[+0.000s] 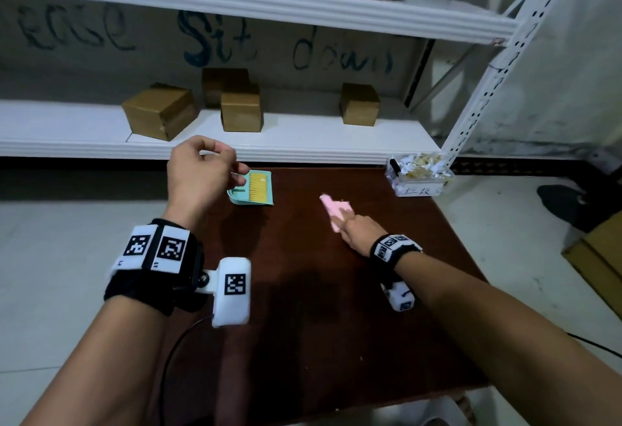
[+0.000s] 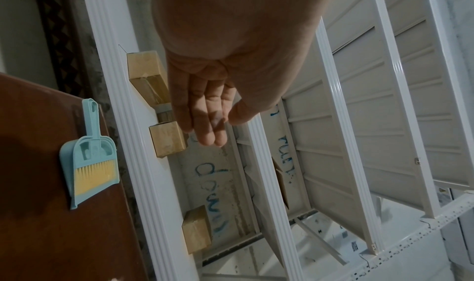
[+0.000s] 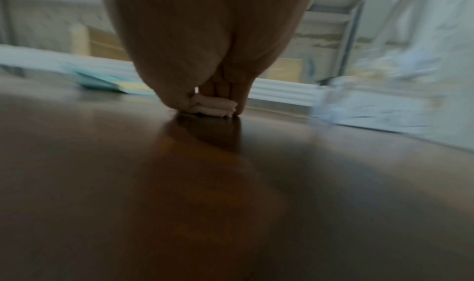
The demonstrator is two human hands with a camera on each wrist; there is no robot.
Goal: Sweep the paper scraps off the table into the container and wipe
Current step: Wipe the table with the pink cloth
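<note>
Since the clear plastic container at the table's far right corner is already heaped with torn white and yellowish paper scraps, and no scraps show on the dark reddish-brown wooden table, the sweeping looks done and the step in hand is most likely the wipe. The right hand lies low on the tabletop with its fingers laid over a folded pale pink cloth, pressing it to the wood right of centre, well short of the container. The right wrist view is blurred, but it seems the thumb and outer finger bracket the folded pad at its sides while the other fingers bear down from above.

To wipe well, keep the pad flat under the fingers so the whole folded face drags, not one edge. Work in overlapping passes from the far edge toward the near one, and steer clear of the container so it is not nudged off the corner. The small teal plastic dustpan with its yellow-bristled brush lies at the far edge, left of the cloth; it would need lifting aside to wipe under it.

The left hand hovers above the table near the dustpan, fingers loosely curled, holding nothing; it could shift the dustpan.
</note>
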